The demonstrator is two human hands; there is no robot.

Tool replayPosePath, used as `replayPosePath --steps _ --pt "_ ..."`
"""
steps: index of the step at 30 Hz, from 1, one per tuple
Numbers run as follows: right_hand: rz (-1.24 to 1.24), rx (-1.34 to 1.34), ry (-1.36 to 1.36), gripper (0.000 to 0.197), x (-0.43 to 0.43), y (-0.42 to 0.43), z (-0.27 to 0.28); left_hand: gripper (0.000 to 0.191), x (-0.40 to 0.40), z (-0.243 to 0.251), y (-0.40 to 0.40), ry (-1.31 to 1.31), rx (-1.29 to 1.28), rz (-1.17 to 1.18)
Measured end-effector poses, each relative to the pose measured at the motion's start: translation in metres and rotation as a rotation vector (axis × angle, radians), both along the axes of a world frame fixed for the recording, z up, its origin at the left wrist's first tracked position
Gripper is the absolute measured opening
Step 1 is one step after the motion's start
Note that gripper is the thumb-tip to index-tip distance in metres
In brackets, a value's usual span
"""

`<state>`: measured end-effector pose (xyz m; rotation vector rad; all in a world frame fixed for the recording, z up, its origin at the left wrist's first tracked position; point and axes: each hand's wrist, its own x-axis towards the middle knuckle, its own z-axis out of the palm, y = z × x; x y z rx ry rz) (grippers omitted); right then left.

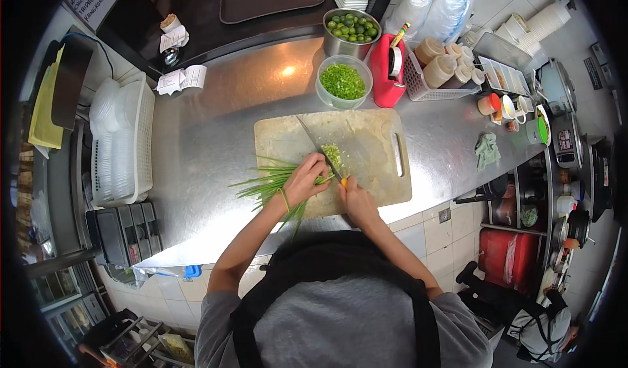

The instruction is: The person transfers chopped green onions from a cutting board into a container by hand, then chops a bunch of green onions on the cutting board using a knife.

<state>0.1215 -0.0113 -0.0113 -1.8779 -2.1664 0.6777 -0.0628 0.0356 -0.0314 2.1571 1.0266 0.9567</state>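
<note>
My left hand presses a bunch of long green scallions against a worn plastic cutting board. Their leafy ends fan out to the left, past the board's edge. In my right hand is the orange handle of a kitchen knife, its blade pointing up and to the left beside my left fingertips. A small heap of chopped pale scallion lies against the blade's right side. Beyond the board stands a clear plastic tub of chopped green scallion.
A steel pot of small green limes, a red tape dispenser and a basket of sauce bottles line the back. On the left are a white basket of plastic lids and paper slips. Another person works at lower right.
</note>
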Motion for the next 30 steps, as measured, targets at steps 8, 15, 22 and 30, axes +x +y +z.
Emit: replayPosePath --steps 8,15,22,30 --pt "0.003 -0.019 -0.044 0.034 -0.001 0.005 -0.004 0.034 -0.007 0.014 -0.010 0.091 -0.013 -0.003" --pt "0.151 -0.178 -0.018 0.037 -0.001 0.041 0.071 0.031 -0.008 0.003 -0.007 0.066 -0.038 0.000" --pt "0.116 -0.162 -0.166 0.035 0.001 -0.001 0.077 0.029 -0.008 -0.001 -0.009 0.053 -0.058 0.028" --pt "0.019 0.164 -0.170 0.031 -0.005 -0.004 -0.017 0.029 -0.007 -0.004 -0.008 0.048 -0.076 0.029"
